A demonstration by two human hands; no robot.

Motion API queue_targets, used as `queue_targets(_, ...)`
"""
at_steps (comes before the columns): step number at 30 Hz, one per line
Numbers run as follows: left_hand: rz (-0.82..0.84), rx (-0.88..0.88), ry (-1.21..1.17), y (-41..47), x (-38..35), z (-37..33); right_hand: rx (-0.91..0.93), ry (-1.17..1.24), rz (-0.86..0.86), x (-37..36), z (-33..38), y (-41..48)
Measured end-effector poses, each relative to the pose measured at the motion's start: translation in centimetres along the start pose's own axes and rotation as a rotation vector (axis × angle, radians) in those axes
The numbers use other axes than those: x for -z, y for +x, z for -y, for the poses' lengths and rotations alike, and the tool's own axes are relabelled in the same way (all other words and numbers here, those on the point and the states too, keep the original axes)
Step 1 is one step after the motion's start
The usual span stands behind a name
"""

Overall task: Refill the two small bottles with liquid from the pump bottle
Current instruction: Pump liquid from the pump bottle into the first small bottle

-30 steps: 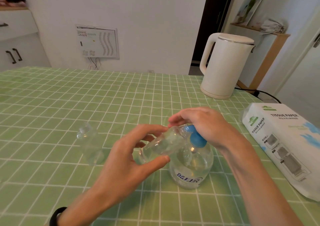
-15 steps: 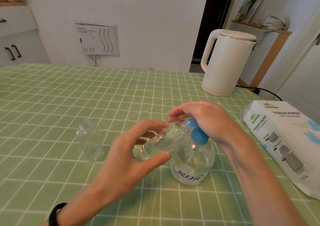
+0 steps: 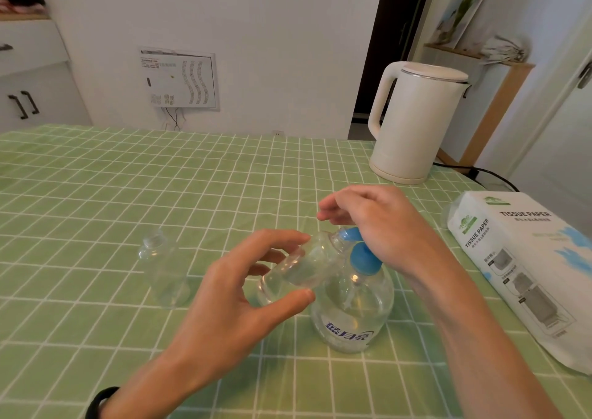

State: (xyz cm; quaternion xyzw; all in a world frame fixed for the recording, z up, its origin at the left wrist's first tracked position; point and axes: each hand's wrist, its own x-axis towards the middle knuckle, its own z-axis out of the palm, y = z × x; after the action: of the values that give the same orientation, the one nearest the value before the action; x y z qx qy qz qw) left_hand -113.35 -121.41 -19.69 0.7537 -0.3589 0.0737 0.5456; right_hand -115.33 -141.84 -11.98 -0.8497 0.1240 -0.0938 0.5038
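Observation:
A round clear pump bottle (image 3: 352, 319) with a blue pump head (image 3: 362, 256) stands on the green checked tablecloth near the middle. My left hand (image 3: 237, 300) grips a small clear bottle (image 3: 301, 266), tilted with its mouth against the blue nozzle. My right hand (image 3: 378, 226) rests curled over the pump head, its palm on the top. A second small clear bottle (image 3: 163, 268) stands upright and uncapped to the left, apart from both hands.
A white electric kettle (image 3: 416, 123) stands at the back right with its cord trailing off the table. A pack of tissue paper (image 3: 525, 271) lies along the right edge. The green tablecloth (image 3: 96, 194) stretches to the left and back.
My right hand has lifted a little and the blue pump head has risen with it. The small bottle stays tilted at the nozzle in my left hand.

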Motion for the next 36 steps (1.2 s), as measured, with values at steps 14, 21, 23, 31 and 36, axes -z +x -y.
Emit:
queue_targets(14, 0.0, -0.005, 0.013, -0.13, 0.03, 0.04, -0.043, 0.041, 0.036, -0.26, 0.09, -0.32)
queue_targets(21, 0.004, -0.005, -0.006, 0.06, -0.04, 0.04, -0.032, 0.045, 0.035, -0.18, 0.02, -0.17)
queue_targets(23, 0.007, -0.004, -0.014, 0.12, -0.02, 0.17, -0.042, 0.034, 0.07, -0.14, -0.01, -0.06)
queue_targets(31, 0.006, -0.008, 0.011, -0.12, 0.09, 0.06, -0.107, -0.004, 0.091, -0.28, -0.09, -0.21)
queue_targets(36, 0.003, -0.017, 0.0, -0.02, 0.03, 0.04, -0.031, -0.005, -0.02, -0.31, -0.08, -0.31)
